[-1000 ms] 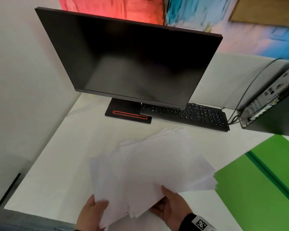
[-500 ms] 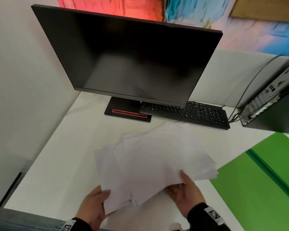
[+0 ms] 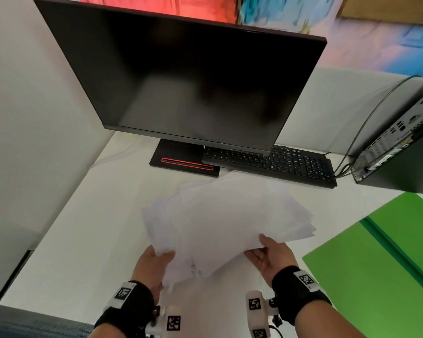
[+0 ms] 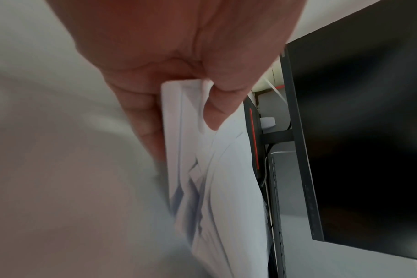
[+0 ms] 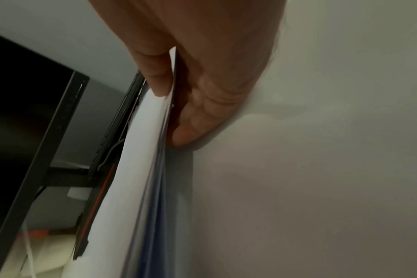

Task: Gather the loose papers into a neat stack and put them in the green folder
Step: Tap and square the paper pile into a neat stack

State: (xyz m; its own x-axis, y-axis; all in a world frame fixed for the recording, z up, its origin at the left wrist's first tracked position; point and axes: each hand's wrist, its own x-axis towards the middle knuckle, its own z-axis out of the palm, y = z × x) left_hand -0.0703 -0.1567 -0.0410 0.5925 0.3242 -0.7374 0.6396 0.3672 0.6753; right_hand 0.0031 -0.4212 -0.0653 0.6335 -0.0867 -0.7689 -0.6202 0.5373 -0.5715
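A fanned, uneven bundle of white papers (image 3: pixel 225 220) is held above the white desk (image 3: pixel 83 240), between the keyboard and me. My left hand (image 3: pixel 154 262) pinches its near left corner, thumb on top and fingers beneath; the left wrist view shows this pinch on the papers (image 4: pixel 202 169). My right hand (image 3: pixel 269 254) grips the near right edge the same way, thumb on top, and the papers (image 5: pixel 143 159) show edge-on in the right wrist view. The green folder (image 3: pixel 381 269) lies open and flat at the right.
A black monitor (image 3: pixel 193 81) on its stand fills the back of the desk. A black keyboard (image 3: pixel 271 164) lies just beyond the papers. A computer case (image 3: pixel 401 152) with cables stands at the far right. A white wall runs along the left.
Both hands have come further into view with the bundle, their wrists now visible. The right hand shifted from under the middle of the near edge to the right edge. The sheets are drawn closer together.
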